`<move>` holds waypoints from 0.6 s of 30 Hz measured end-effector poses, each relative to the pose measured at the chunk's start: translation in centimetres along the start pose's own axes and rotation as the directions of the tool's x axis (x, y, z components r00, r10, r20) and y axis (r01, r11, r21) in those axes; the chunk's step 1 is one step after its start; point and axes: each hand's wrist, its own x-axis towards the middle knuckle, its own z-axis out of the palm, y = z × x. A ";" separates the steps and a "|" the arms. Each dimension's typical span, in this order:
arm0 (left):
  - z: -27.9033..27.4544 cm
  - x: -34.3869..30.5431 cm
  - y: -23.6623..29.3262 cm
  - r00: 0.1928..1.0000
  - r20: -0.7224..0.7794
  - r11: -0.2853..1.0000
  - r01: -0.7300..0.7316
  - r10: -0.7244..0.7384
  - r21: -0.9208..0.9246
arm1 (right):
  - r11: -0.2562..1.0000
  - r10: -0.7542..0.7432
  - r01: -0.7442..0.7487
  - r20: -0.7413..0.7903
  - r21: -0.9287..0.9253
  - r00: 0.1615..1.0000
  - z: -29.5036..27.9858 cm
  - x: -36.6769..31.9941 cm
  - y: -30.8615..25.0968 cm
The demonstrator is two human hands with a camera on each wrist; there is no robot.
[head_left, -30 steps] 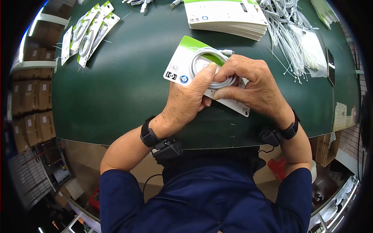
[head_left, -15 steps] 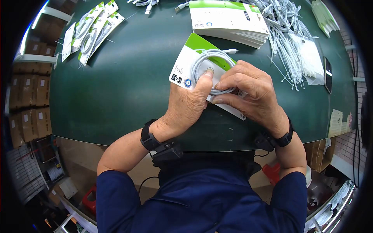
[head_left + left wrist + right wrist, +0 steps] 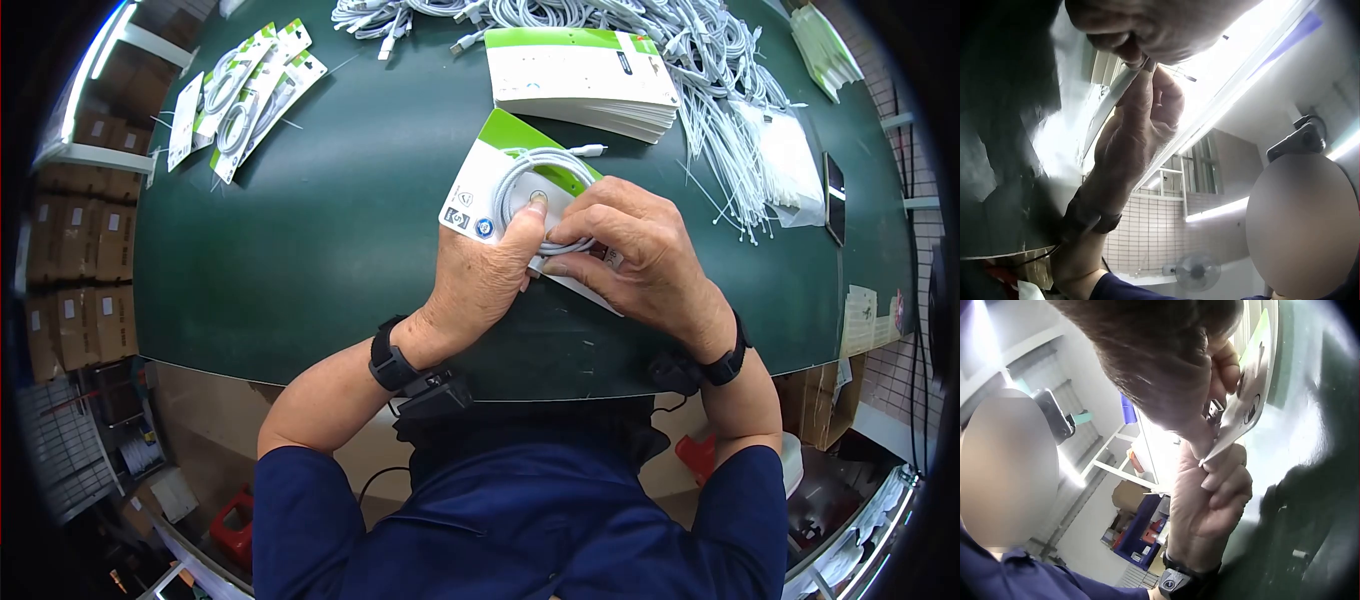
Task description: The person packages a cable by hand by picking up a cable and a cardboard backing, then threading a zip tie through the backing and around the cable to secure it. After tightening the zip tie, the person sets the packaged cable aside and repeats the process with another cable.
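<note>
Now the right hand (image 3: 645,250) closes in, thumb and index finger drawn nearer together and shifted down from the upper plug (image 3: 590,150), pinching the coiled cable (image 3: 505,188) at its lower side; the left hand (image 3: 478,275) keeps the card (image 3: 473,175) gripped beneath, thumb inside the loop! So the work seems to centre on that lower stretch, coil lying against card above the worktop (image 3: 300,250), though any fastening there is hidden by fingers. Just beyond sits the card stack (image 3: 585,70), with white cable ties (image 3: 735,185) off to the right, carded cables (image 3: 270,78) well apart on the left, and the loose cable pile (image 3: 735,55) spread along the back
</note>
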 end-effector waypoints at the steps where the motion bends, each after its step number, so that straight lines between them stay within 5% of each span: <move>1: 0.0 0.0 -0.1 1.000 0.004 1.000 -0.002 0.002 -0.010 | 1.000 0.024 -0.024 0.021 0.004 0.999 -0.3 0.1 -0.2; 18: -0.2 0.2 -0.5 0.999 0.024 0.998 0.041 -0.040 -0.047 | 0.983 0.152 -0.159 0.076 0.095 0.985 -0.6 0.0 -0.5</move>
